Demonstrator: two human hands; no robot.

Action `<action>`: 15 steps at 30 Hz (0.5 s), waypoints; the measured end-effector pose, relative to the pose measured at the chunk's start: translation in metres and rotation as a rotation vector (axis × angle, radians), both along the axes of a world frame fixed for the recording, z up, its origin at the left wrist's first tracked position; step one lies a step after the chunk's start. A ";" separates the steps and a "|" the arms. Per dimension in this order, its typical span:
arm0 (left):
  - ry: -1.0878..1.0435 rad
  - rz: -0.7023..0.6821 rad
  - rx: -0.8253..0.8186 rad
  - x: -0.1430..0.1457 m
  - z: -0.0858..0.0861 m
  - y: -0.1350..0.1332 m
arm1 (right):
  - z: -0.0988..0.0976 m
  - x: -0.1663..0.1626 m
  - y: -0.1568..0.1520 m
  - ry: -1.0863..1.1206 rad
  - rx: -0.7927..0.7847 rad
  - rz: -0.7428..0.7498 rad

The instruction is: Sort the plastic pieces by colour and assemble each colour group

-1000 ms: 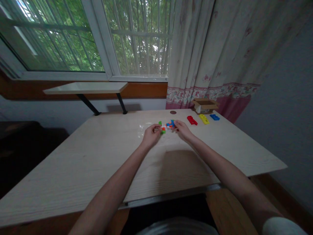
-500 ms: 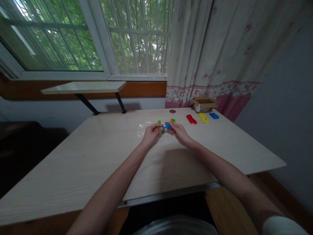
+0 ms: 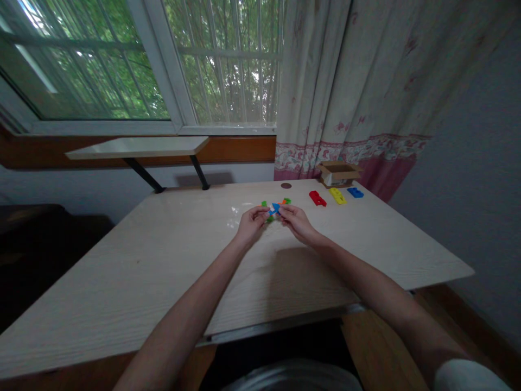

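My left hand (image 3: 252,225) and my right hand (image 3: 296,222) meet near the far middle of the pale wood-grain table (image 3: 134,271). Both grip a small assembly of plastic toy pieces (image 3: 275,209) in green, orange and blue, and my fingers hide part of it. A blue piece sticks out at its top. Beyond my right hand, a red plastic piece (image 3: 317,199), a yellow plastic piece (image 3: 337,196) and a blue plastic piece (image 3: 355,192) lie apart in a row.
A small open cardboard box (image 3: 337,174) stands at the table's far right corner, against a floral curtain (image 3: 358,92). A round brown spot (image 3: 286,185) marks the far edge. A white shelf (image 3: 136,147) stands beneath the window (image 3: 220,65).
My right hand has moved left, closer to my left hand. The assembly has turned in my fingers and its blue piece has shifted left. The view has tilted slightly.
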State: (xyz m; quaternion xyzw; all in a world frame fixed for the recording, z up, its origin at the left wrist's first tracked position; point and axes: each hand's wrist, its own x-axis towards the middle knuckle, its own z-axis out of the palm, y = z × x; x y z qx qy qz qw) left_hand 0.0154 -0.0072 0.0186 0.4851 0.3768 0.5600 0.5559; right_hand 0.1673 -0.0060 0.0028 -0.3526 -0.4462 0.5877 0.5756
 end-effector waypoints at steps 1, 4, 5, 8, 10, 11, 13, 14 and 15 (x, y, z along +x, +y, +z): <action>0.004 0.001 0.005 0.000 0.000 0.000 | 0.000 -0.001 0.000 0.009 -0.011 -0.003; 0.024 -0.002 0.011 0.000 -0.001 0.000 | 0.000 -0.002 -0.002 0.070 -0.040 0.017; 0.023 -0.005 0.009 0.000 -0.001 -0.001 | 0.001 -0.002 -0.002 0.092 -0.046 0.026; 0.004 -0.019 -0.007 -0.001 0.000 -0.002 | 0.000 -0.002 -0.002 0.143 -0.062 0.054; -0.012 -0.025 -0.020 -0.001 0.001 -0.002 | -0.001 -0.002 -0.001 0.162 -0.075 0.061; -0.019 -0.025 -0.028 -0.001 0.001 -0.003 | -0.001 -0.002 -0.001 0.168 -0.079 0.061; -0.036 -0.022 -0.044 0.000 0.001 -0.003 | -0.001 -0.002 -0.001 0.173 -0.080 0.064; -0.044 -0.021 -0.050 0.000 0.001 -0.004 | -0.001 -0.002 -0.001 0.173 -0.079 0.069; -0.051 -0.023 -0.054 0.000 0.000 -0.003 | -0.001 -0.002 -0.001 0.172 -0.079 0.076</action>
